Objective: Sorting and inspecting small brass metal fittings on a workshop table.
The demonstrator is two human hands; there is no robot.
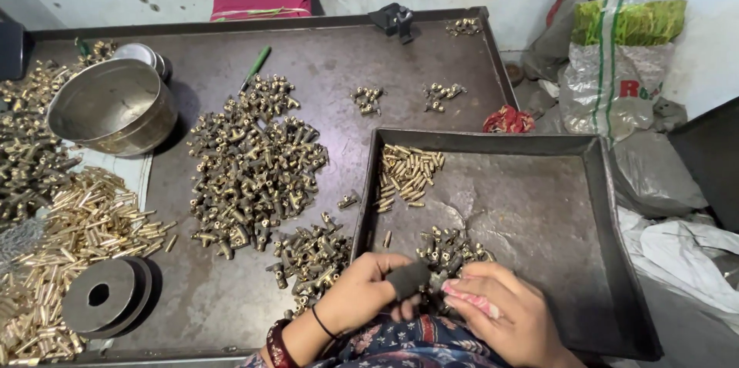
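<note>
Barely begun, by the look of the piles: a large heap of dark brass fittings (254, 160) lying unsorted on the wide metal table (331, 60), a smaller heap (312, 256) just left of the hands, two tiny clusters (400, 97) farther back; inside the dark metal tray (539, 206) only a small cluster of fittings (450, 249) near the hands and a loose pile of shiny brass pins (408, 172) in its far left corner; most of the tray floor bare.

Left hand (362, 291) clenched around a dark cylindrical tool (408, 279), one fingertip sheathed in a dark cap; right hand (496, 310) closed on a small fitting (439, 282) pressed against that tool at the tray's near edge, with a pink strip across its fingers; exact pinch hidden behind the knuckles.

Round steel bowl (112, 106) at the far left, tilted, contents not visible; bright brass pins (77, 237) spread beside it; two dark discs (108, 295) stacked near the front; printed sacks (623, 52) off to the right.
</note>
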